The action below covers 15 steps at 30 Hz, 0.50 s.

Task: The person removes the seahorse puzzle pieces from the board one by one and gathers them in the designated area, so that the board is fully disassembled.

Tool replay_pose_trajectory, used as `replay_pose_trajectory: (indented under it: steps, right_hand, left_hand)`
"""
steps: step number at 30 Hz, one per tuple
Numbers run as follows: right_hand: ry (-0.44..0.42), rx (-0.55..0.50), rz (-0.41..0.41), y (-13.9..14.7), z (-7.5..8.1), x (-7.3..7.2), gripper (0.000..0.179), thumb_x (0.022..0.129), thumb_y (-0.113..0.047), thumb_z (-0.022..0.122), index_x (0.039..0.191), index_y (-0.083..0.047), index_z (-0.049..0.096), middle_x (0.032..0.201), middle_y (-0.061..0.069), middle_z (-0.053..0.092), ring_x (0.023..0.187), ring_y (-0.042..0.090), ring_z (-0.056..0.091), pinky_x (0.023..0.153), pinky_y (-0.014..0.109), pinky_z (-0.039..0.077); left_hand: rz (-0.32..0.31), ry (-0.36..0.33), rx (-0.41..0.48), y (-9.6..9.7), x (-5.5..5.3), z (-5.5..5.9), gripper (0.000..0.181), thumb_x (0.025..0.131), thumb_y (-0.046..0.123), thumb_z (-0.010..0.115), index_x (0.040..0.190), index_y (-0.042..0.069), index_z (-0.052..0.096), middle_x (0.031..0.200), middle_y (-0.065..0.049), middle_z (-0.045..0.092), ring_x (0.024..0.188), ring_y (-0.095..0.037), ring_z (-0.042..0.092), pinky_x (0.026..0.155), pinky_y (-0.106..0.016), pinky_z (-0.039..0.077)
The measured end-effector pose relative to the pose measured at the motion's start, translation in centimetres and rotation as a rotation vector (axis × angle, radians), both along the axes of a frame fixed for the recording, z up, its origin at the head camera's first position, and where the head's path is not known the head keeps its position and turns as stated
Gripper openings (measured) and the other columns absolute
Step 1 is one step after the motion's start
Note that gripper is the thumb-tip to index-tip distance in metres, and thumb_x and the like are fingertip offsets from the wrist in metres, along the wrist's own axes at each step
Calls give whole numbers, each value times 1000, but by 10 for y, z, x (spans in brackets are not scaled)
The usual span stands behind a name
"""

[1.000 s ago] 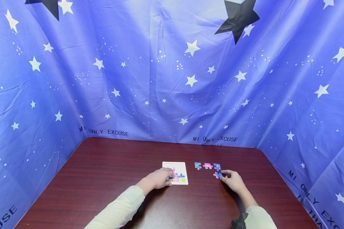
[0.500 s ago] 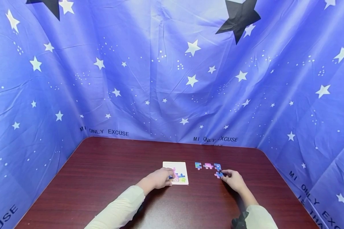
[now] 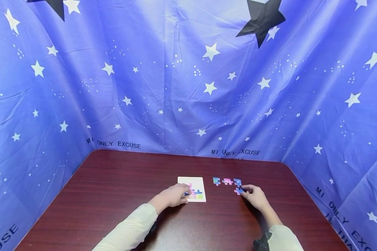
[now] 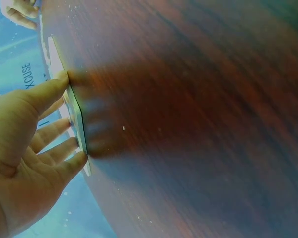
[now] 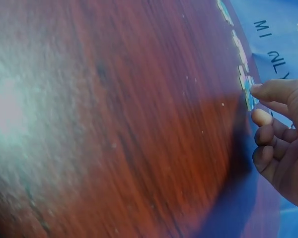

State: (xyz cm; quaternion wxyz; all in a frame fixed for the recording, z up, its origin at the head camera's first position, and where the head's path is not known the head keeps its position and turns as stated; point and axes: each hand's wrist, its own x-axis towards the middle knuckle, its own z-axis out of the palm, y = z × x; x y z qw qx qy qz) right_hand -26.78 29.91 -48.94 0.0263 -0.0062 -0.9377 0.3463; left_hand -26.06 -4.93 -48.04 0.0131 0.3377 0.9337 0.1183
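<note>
The head camera looks forward and down from the person's side, far enough back to take in the table (image 3: 113,188) and curtain (image 3: 163,87). Both wrist cameras look low across the table, rolled sideways: the left close on the left hand (image 4: 30,148) and white tray (image 3: 194,180), the right on the right hand (image 3: 256,198) and puzzle pieces (image 3: 228,181), all shared with the head view.

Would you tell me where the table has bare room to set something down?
The table is bare from its left edge to the left hand, from the right hand to its right edge, and between the sleeves. It is crowded around the white board and puzzle pieces, with a narrow gap between.
</note>
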Motion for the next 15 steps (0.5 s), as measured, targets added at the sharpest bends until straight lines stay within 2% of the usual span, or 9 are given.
replay_pose_trajectory:
  steps: [8,15]
  right_hand:
    - [36,-43,19,-18,1,-2,27,83,-10,67,107,2,66,63,-1,50,55,8,45,54,20,37]
    - [47,-88,62,-42,4,-4,23,82,-8,67,103,0,68,56,-1,50,49,10,47,51,22,39]
  left_hand:
    - [15,-3,-2,-2,-2,-7,24,86,26,67,107,16,63,130,-6,56,122,-20,51,101,-29,42]
    - [11,-8,36,-6,2,-1,23,87,24,65,108,13,64,128,-8,57,122,-22,51,102,-31,42]
